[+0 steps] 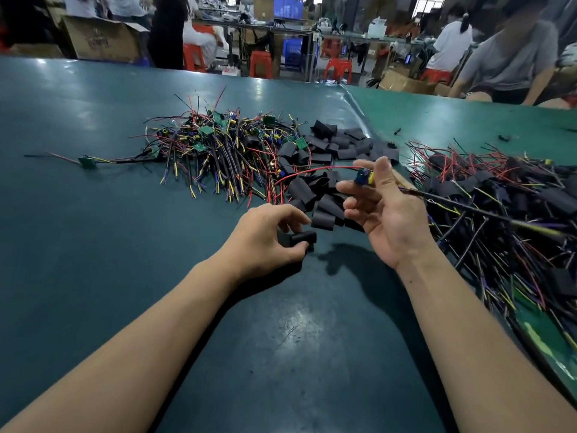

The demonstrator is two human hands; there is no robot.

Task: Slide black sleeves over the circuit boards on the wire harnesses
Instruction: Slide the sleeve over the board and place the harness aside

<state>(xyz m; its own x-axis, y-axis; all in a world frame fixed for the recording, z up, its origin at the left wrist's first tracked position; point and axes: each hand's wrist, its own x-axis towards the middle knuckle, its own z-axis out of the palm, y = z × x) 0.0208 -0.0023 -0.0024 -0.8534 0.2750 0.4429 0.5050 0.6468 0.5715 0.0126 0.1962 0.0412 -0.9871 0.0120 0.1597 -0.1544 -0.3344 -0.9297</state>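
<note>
Between the hands, head view: 1 black sleeve pinched by L hand, thumb under, fingers curled over, just above green table. R hand palm up, thumb and forefinger gripping 1 wire harness at its board end. Beyond the hands: 1 loose sleeve pile. 2 harness heaps: unsleeved heap beyond L hand, sleeved heap right of R hand.

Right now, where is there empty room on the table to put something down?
Bare mat lies left of the left hand, and near, between the forearms. It is crowded ahead: wire pile, sleeves, and the finished pile on the right.
</note>
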